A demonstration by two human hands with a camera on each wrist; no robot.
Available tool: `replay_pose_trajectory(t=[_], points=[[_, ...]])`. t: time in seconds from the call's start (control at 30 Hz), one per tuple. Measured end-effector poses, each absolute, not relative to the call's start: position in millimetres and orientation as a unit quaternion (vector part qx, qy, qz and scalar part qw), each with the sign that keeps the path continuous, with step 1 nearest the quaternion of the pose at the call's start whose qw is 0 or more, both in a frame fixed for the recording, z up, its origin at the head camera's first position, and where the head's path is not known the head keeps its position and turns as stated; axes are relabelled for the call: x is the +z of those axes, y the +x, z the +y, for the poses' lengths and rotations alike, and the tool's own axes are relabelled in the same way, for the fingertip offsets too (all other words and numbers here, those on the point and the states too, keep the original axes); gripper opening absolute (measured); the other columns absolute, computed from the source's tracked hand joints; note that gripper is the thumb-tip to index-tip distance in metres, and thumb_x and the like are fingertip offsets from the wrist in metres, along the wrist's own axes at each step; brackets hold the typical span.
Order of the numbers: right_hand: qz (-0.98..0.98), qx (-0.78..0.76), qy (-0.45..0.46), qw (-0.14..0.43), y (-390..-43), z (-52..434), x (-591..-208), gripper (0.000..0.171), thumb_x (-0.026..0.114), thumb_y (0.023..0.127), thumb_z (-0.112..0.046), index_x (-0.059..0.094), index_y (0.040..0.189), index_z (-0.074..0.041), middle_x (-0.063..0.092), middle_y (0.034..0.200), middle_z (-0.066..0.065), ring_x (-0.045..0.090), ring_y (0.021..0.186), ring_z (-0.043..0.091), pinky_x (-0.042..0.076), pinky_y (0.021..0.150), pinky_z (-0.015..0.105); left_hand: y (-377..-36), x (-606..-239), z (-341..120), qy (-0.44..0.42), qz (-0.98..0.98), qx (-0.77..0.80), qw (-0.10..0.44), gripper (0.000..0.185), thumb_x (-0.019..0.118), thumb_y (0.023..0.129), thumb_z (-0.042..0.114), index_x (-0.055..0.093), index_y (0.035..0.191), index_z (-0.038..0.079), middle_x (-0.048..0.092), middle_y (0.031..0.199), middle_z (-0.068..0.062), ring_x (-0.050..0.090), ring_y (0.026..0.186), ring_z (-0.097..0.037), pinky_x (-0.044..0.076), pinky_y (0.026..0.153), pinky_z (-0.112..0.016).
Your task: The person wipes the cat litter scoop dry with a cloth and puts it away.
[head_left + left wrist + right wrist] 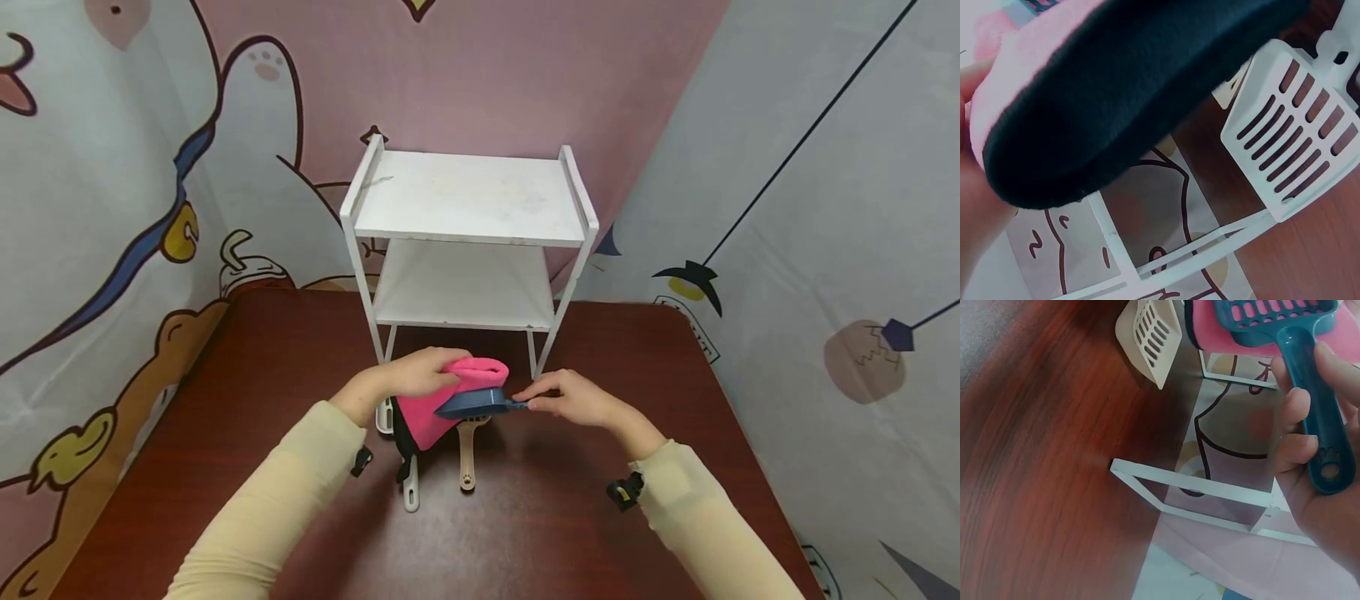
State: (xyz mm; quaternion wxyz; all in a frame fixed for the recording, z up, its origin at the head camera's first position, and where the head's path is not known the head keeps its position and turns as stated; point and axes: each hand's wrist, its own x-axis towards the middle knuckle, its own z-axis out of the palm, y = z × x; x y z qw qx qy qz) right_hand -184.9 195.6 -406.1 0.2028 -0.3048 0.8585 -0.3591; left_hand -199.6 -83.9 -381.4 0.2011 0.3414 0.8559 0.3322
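Above the table, just in front of the shelf, my left hand (427,372) grips a pink fabric item (438,404) with a black underside (1141,94). My right hand (537,400) pinches the handle of a blue slotted scoop (472,405), whose head lies against the pink item. In the right wrist view the fingers (1297,419) curl round the blue scoop's handle (1313,394), and the pink item (1222,339) shows behind the scoop head. A beige scoop (468,454) and a white scoop (410,492) lie on the table below the hands.
A white two-tier shelf (468,242) stands on the dark wooden table (562,517) against cartoon-printed backdrops. Its base frame (1204,490) is near my right hand. The white slotted scoop (1291,144) and beige scoop (1150,337) lie close to the shelf legs.
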Motion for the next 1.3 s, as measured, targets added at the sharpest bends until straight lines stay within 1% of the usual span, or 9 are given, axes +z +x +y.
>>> replay_pose_trajectory(t=[0.13,0.27,0.43,0.63,0.7,0.83,0.93,1.2,1.3], points=[[0.859,-0.368,-0.297,0.196,-186,200,-407,0.024,0.063,0.089,-0.014,0.070,0.111,-0.008,0.060,0.080,0.010,0.043,0.057,0.008,0.040,0.052,0.022,-198,-380,-88,0.330,0.854,0.343,0.210,0.005,0.048,0.093,0.007,0.052,0.094,0.010,0.043,0.074,0.003,0.045,0.074,-0.011,0.037,0.073,-0.028],[0.856,-0.378,-0.293,0.196,-187,205,-408,0.024,0.062,0.089,-0.014,0.069,0.111,-0.007,0.060,0.083,0.005,0.042,0.056,0.007,0.038,0.051,0.021,-198,-380,-92,0.328,0.853,0.348,0.210,0.005,0.048,0.093,0.008,0.052,0.096,0.009,0.043,0.076,0.002,0.046,0.076,-0.012,0.038,0.075,-0.029],[0.853,-0.389,-0.287,0.197,-187,213,-408,0.025,0.061,0.090,-0.014,0.068,0.113,-0.006,0.058,0.083,0.008,0.043,0.059,0.008,0.040,0.054,0.022,-199,-382,-100,0.330,0.846,0.366,0.206,0.004,0.048,0.093,0.008,0.052,0.096,0.008,0.044,0.077,0.002,0.045,0.074,-0.011,0.038,0.073,-0.028],[0.857,-0.401,-0.265,0.185,-187,227,-401,0.027,0.059,0.092,-0.017,0.067,0.116,-0.006,0.061,0.089,0.006,0.047,0.062,0.010,0.044,0.055,0.026,-197,-378,-122,0.308,0.832,0.411,0.208,0.015,0.048,0.094,0.007,0.054,0.108,0.009,0.052,0.084,-0.002,0.050,0.074,-0.012,0.042,0.071,-0.028],[0.857,-0.411,-0.249,0.187,-188,231,-396,0.028,0.058,0.092,-0.018,0.066,0.116,-0.004,0.060,0.084,0.004,0.047,0.059,0.013,0.041,0.052,0.026,-196,-375,-132,0.297,0.829,0.428,0.205,0.018,0.048,0.095,0.007,0.053,0.111,0.006,0.053,0.086,-0.004,0.051,0.072,-0.012,0.043,0.070,-0.028],[0.853,-0.432,-0.217,0.198,-191,237,-382,0.029,0.058,0.093,-0.018,0.066,0.115,-0.002,0.053,0.069,0.003,0.045,0.052,0.013,0.034,0.045,0.024,-193,-367,-155,0.267,0.832,0.449,0.189,0.027,0.048,0.095,0.006,0.051,0.121,0.002,0.056,0.091,-0.010,0.054,0.072,-0.014,0.047,0.069,-0.028],[0.852,-0.439,-0.205,0.199,-194,240,-369,0.028,0.058,0.093,-0.018,0.067,0.112,-0.001,0.052,0.064,0.003,0.044,0.048,0.010,0.035,0.043,0.025,-189,-362,-171,0.243,0.843,0.448,0.173,0.031,0.049,0.095,0.007,0.049,0.125,0.001,0.057,0.093,-0.012,0.055,0.071,-0.014,0.048,0.066,-0.027],[0.824,-0.496,-0.205,0.182,-203,234,-325,0.029,0.056,0.094,-0.019,0.064,0.110,0.004,0.064,0.069,-0.004,0.046,0.048,0.013,0.040,0.045,0.024,-178,-355,-206,0.176,0.870,0.436,0.146,0.027,0.052,0.094,0.010,0.050,0.120,0.002,0.057,0.089,-0.014,0.056,0.067,-0.016,0.049,0.060,-0.028],[0.803,-0.535,-0.198,0.173,-207,228,-308,0.021,0.055,0.095,-0.018,0.067,0.103,-0.002,0.065,0.073,-0.004,0.045,0.048,0.010,0.039,0.045,0.023,-174,-356,-216,0.162,0.878,0.431,0.132,0.028,0.053,0.094,0.011,0.050,0.121,0.002,0.057,0.091,-0.014,0.057,0.067,-0.016,0.050,0.061,-0.028]])
